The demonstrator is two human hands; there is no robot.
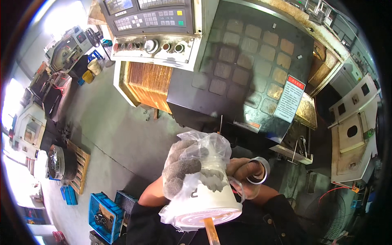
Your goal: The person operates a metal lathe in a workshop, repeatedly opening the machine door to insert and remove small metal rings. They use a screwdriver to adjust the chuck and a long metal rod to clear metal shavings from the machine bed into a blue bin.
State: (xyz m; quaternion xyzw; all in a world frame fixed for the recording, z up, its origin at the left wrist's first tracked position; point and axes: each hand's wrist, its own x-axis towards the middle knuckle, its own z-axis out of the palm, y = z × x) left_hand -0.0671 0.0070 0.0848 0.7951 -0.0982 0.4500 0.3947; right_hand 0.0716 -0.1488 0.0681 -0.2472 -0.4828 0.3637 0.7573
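Close in front of me is a white lidded drink cup (213, 195), tilted so its lid and amber straw (210, 230) point down toward me. A crinkled clear plastic bag (206, 148) wraps around it. My left hand (180, 169), in a grey knit glove, closes on the cup's left side through the bag. On the cup's other side my right hand (245, 170) is bare, its fingers curled with a shiny metal ring (265, 169) about the thumb. It rests against the bag; the cup hides part of that hand.
Ahead stands a machine with a control panel (151, 24) and a dark sliding door (241, 73). A blue crate (105, 216) holding ring-shaped parts is at lower left, near a wooden pallet (81, 165). A floor fan (330, 214) stands at right.
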